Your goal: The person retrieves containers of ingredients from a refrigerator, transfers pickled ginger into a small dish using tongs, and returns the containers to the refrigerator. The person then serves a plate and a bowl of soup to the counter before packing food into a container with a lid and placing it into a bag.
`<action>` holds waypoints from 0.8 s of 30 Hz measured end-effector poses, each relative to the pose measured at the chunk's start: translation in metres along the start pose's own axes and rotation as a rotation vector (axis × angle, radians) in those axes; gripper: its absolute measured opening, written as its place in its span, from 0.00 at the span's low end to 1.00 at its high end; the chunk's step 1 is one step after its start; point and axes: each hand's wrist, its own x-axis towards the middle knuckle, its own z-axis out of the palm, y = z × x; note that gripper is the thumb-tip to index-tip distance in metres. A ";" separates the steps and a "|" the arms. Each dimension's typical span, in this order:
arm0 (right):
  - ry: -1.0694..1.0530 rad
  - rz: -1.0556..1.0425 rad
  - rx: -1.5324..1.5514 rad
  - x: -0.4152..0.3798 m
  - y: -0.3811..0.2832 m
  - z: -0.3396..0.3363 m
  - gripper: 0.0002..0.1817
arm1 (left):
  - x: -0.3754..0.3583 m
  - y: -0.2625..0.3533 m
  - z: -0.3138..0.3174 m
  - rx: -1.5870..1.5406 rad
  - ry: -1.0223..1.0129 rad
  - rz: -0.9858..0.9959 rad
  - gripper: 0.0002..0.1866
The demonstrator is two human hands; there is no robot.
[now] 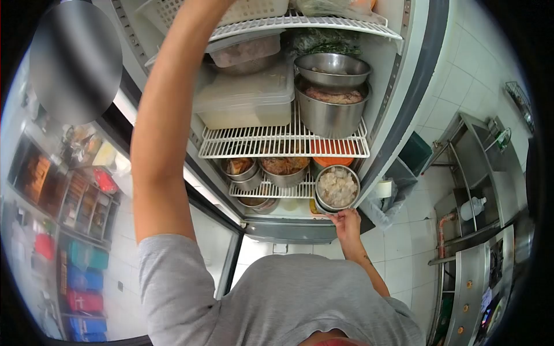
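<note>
One raised left arm [163,127] crossed foreground; left hand out of view, grip could not be told. Right hand [347,224] held near edge of metal bowl [318,190] of pale pieces [337,187], grip narrow, at right end of lower shelf [300,190] in open refrigerator [288,232]. Left of bowl stood small pot [284,179] of browned food [283,166]. Farther, on next shelf [254,138]: steel pot [332,118] at right, lidded plastic box [248,112] at left.

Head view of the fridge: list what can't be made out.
In the head view:
Left hand: cut off by the top edge.
Right hand: too small to tell how firmly it holds the bowl.
Lidded tub: contents blurred by cloudy plastic.
Orange thing: partly hidden by the bowl and wire shelf.
</note>
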 end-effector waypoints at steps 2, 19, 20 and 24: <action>-0.006 0.000 0.001 0.001 0.004 -0.006 0.06 | -0.049 0.003 -0.019 -0.226 -0.125 0.161 0.23; 0.042 0.032 0.001 -0.005 -0.006 0.005 0.09 | -0.425 -0.021 0.268 -0.438 -0.695 -0.112 0.14; 0.046 0.030 -0.003 -0.004 -0.005 0.005 0.09 | -0.425 -0.022 0.281 -0.420 -0.702 -0.125 0.14; 0.047 0.013 -0.003 -0.009 -0.004 0.005 0.12 | -0.425 -0.035 0.318 -0.339 -0.736 -0.169 0.15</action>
